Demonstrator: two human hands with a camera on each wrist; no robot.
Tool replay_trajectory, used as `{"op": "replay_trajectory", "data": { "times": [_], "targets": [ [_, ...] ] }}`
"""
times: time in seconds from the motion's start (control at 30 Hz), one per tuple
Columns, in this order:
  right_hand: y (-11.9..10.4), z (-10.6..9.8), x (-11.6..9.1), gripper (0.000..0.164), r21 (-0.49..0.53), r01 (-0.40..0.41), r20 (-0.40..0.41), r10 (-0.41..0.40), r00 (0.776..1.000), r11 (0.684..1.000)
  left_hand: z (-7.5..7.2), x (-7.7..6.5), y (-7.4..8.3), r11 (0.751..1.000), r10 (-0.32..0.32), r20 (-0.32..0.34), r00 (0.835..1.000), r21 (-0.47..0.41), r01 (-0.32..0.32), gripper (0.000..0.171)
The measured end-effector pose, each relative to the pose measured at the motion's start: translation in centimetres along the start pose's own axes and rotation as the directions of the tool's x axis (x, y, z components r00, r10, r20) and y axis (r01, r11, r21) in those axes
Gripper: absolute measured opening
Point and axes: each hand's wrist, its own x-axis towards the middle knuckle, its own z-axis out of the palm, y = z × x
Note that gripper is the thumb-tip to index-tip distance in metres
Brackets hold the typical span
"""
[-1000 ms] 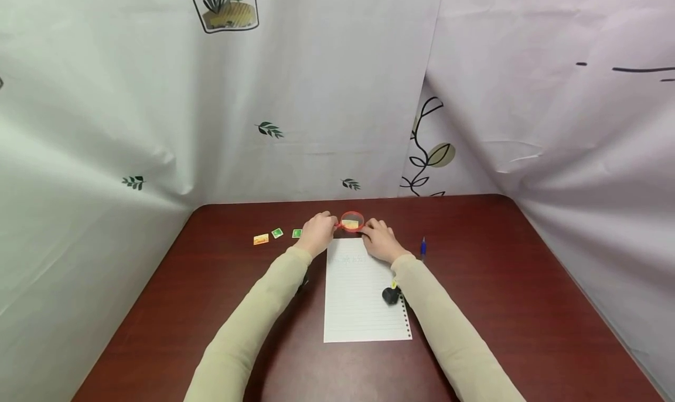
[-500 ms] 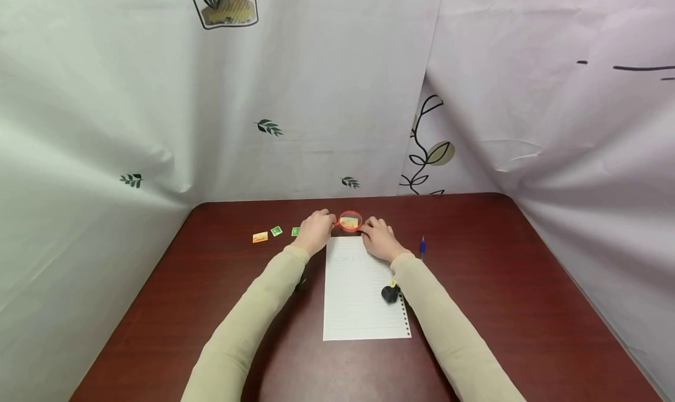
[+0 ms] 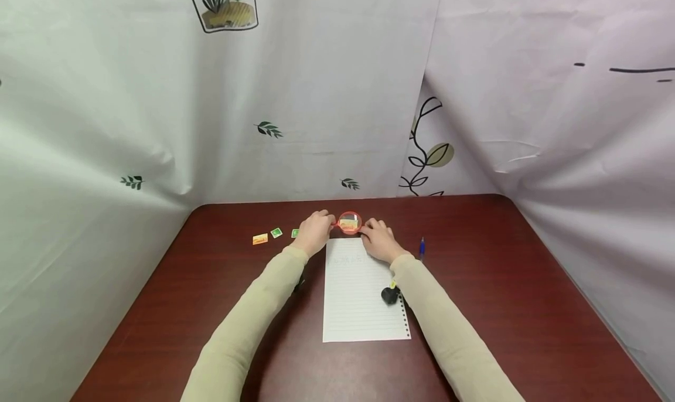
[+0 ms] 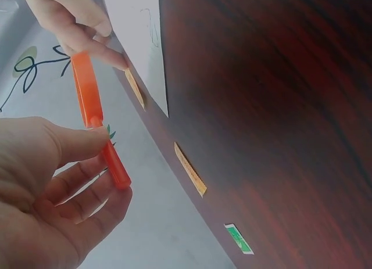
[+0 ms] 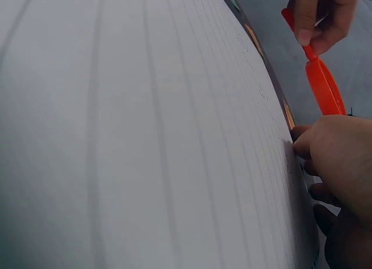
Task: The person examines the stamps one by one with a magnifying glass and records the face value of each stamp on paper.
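Pinched by its handle in my left hand (image 3: 314, 233) is a small red magnifying glass (image 3: 350, 218), held above the table. A yellow-orange stamp shows through its lens in the head view. My right hand (image 3: 382, 242) lies at the top of a lined sheet of paper (image 3: 358, 314). In the left wrist view its index finger touches the end of an orange stamp (image 4: 136, 90), with the thumb apart from it. Farther along lie a second orange stamp (image 4: 190, 169) and a green stamp (image 4: 239, 240). Faint handwriting marks the paper's upper part.
To the left on the brown table (image 3: 158, 331) lie an orange stamp (image 3: 260, 239) and a green stamp (image 3: 276, 232). A blue pen (image 3: 422, 247) is right of my right hand. Under the right wrist sits a dark wrist-camera piece (image 3: 390, 295). Behind hangs a white curtain (image 3: 316, 97).
My left hand and the magnifying glass have shifted very slightly to the left. A bright glint now shows in the lens. My right hand stays in place.
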Motion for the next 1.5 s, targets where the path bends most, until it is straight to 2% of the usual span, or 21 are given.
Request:
{"op": "replay_trajectory", "data": {
  "times": [0.23,0.4,0.63,0.83,1.1,1.33,1.5],
  "targets": [
    [0.0,0.1,0.0,0.034,0.002,0.010,0.011,-0.010,1.000,1.000,-0.5,-0.4,-0.4,0.999,-0.011,-0.025,1.000,-0.034,0.011,0.011],
    [-0.2,-0.4,0.0,0.036,0.018,0.010,0.028,-0.010,1.000,1.000,-1.3,-1.0,-1.5,0.998,-0.033,-0.057,0.998,-0.064,0.030,0.011],
    [-0.2,-0.8,-0.4,0.037,0.041,0.000,0.050,-0.002,0.999,0.999,-2.9,-2.6,-3.8,0.998,-0.047,-0.106,0.993,-0.046,0.042,0.013],
    [-0.2,-0.9,-0.3,0.038,0.067,0.000,0.065,-0.004,0.998,0.998,-3.9,-4.4,-5.3,0.998,-0.048,-0.120,0.992,-0.045,0.043,0.011],
    [-0.3,-0.9,0.0,0.036,0.079,-0.005,0.068,0.000,0.998,0.997,-3.9,-6.8,-6.5,0.998,-0.043,-0.090,0.995,-0.054,0.039,0.009],
    [-0.9,-1.0,0.1,0.034,0.108,0.005,0.075,-0.013,0.997,0.994,-4.0,-9.4,-7.3,0.997,-0.063,-0.064,0.996,-0.056,0.059,0.005],
    [-0.6,-1.1,-0.1,0.033,0.105,-0.018,0.075,0.010,0.997,0.994,-3.9,-11.0,-7.9,0.995,-0.082,-0.033,0.996,-0.060,0.080,0.007]
  ]
}}
